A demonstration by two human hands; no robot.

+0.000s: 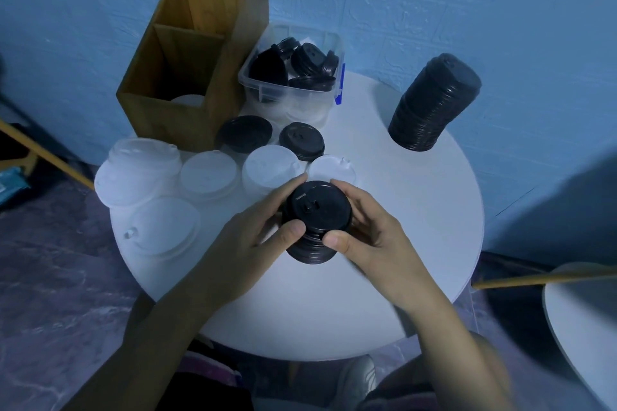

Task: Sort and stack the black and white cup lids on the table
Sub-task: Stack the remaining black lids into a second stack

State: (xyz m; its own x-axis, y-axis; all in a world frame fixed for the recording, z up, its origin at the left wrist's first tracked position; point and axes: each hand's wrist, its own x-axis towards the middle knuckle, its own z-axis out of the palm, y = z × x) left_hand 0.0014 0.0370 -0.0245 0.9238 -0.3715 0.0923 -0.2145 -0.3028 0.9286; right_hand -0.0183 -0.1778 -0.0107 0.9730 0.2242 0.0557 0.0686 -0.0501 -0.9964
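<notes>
left hand (247,237): curled round the left side of the short black stack (315,210), thumb in front, fingers reaching behind.
right hand (374,237): gripping the same stack from the right, thumb pressed on its lower lids.
short black stack: near the middle of the round white surface (417,217); I cannot tell whether its foot touches down.
tall black stack (434,103): leaning, close to the far right rim, well apart from the hands.
white lid stacks (140,173): crowded along the left rim and just behind the hands; the leftmost sits right at the edge.
loose black lids (243,133): two, behind the white ones.
clear tub (329,35): at the far edge, holding jumbled black lids, beside the wooden box (230,77).
open room: the bare right half, between the hands, the tall stack and the right rim.
</notes>
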